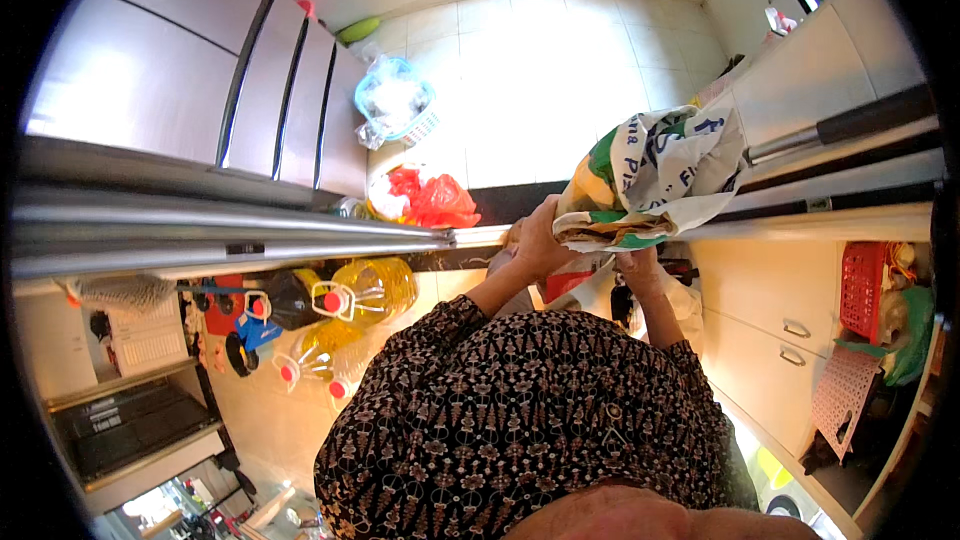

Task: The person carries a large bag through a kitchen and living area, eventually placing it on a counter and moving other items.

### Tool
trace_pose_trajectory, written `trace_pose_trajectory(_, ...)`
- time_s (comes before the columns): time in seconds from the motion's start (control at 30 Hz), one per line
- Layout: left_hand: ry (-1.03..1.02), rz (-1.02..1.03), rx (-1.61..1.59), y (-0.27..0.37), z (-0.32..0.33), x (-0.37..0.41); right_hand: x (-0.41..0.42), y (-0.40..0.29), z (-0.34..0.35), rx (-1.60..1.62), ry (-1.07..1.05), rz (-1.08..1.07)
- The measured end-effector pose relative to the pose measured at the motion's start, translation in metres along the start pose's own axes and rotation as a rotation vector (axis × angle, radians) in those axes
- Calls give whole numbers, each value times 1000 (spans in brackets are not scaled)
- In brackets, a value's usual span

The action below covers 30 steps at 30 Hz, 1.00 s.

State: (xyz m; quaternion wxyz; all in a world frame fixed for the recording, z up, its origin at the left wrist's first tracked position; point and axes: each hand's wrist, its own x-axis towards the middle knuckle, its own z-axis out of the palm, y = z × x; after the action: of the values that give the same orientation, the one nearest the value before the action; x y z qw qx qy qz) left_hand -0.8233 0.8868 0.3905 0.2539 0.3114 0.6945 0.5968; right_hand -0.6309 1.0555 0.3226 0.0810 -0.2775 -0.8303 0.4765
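Note:
A large white printed sack with green and yellow patches is held up in front of me, creased and tilted over the sliding-door track. My left hand grips its left lower edge. Below its lower edge is my right hand, partly covered by the sack, so its fingers are hard to make out. Brown paper layers show along the sack's lower rim. Red plastic bags lie on the floor to the left of the sack, just beyond the track.
A blue plastic basket with clear bags stands beside the steel fridge. Large bottles of yellow oil stand on the near floor at left. Sliding-door frames flank me. At right are cream drawers and a red plastic basket.

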Motion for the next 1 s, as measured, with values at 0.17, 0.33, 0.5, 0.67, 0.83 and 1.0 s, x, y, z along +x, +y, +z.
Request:
trace_pose_trajectory(0.17, -8, -41, -44, 29, -42, -12, 0, -89, 9, 115, 25, -30)
trace_pose_trajectory(0.33, -60, -22, 127, 54, -51, 10, 16, -111, -5, 249, 62, -35)
trace_pose_trajectory(0.5, -19, 196, 80, 28, 68, 82, 60, -80, -120, 228, 81, -22)
trace_pose_trajectory(0.67, -270, 293, 521, 59, 238, 114, 51, -13, -308, 16, 217, -212)
trace_pose_trajectory(0.83, -228, -272, 74, 203, 406, 128, -1, 16, -484, -56, 132, -41)
trace_pose_trajectory(1.0, -517, -35, -34, 178, 476, 163, -25, 40, -578, -376, 84, 73)
